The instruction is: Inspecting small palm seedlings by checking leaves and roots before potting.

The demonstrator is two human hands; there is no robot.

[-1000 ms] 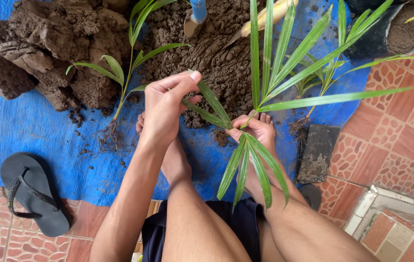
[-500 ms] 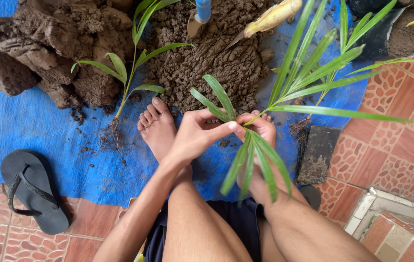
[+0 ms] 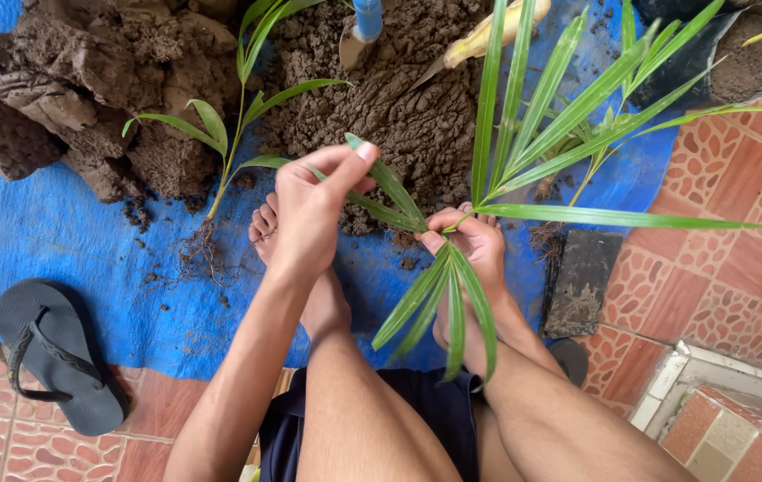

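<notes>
While right hand (image 3: 474,243) grips palm seedling (image 3: 524,178), fronds fanning up-right, left hand (image 3: 309,210) pinches a leaf

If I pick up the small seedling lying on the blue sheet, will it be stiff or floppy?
Probably floppy and light: the seedling has a thin stem and arching narrow leaves. Its bare roots look fine and wiry, so likely fragile; soil crumbs may fall onto the blue tarp.

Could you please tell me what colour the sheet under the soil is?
The sheet is blue, clearest in the head view.

Glossy palm leaves (image 3: 524,98) — crumbly soil (image 3: 381,98), woven-plastic tarp (image 3: 50,232).
</notes>
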